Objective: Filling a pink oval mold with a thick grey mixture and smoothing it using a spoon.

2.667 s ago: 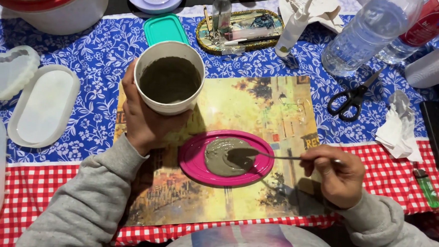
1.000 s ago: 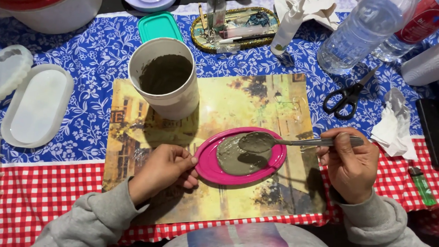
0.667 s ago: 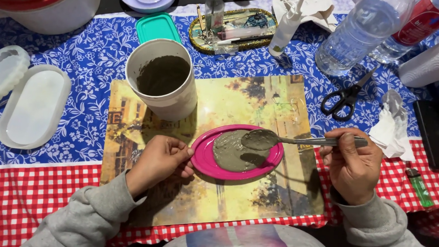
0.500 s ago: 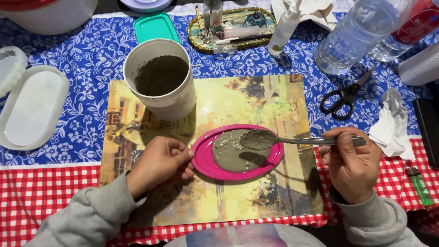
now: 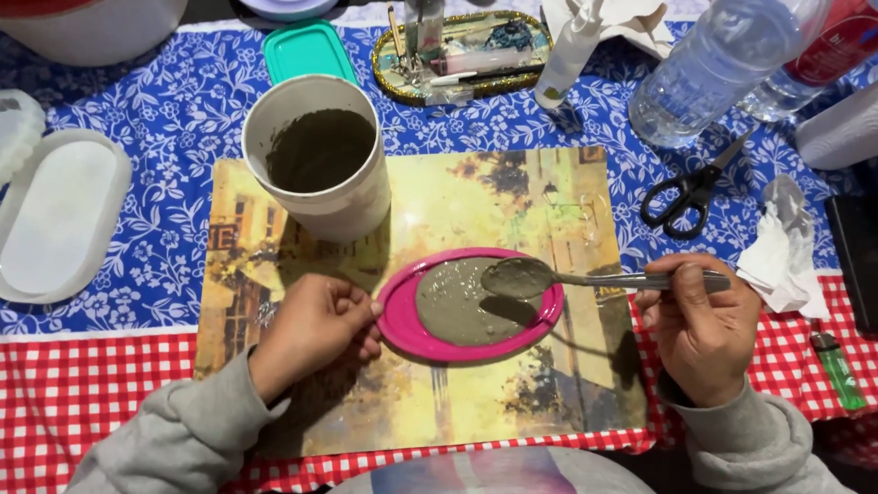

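1. Down near the middle, the left hand [image 5: 317, 326] curls its fingers against the left rim of the pink mould [image 5: 405, 325], which lies on the picture mat [image 5: 511, 401].
2. To its right, the right hand [image 5: 703, 329] grips a spoon [image 5: 558, 278], its loaded bowl over the grey mix.
3. Farther back stands a white cup [image 5: 336, 207] of grey mix.

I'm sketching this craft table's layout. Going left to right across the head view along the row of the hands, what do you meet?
White oval mould → left hand → pink mould → spoon → right hand → green lighter.
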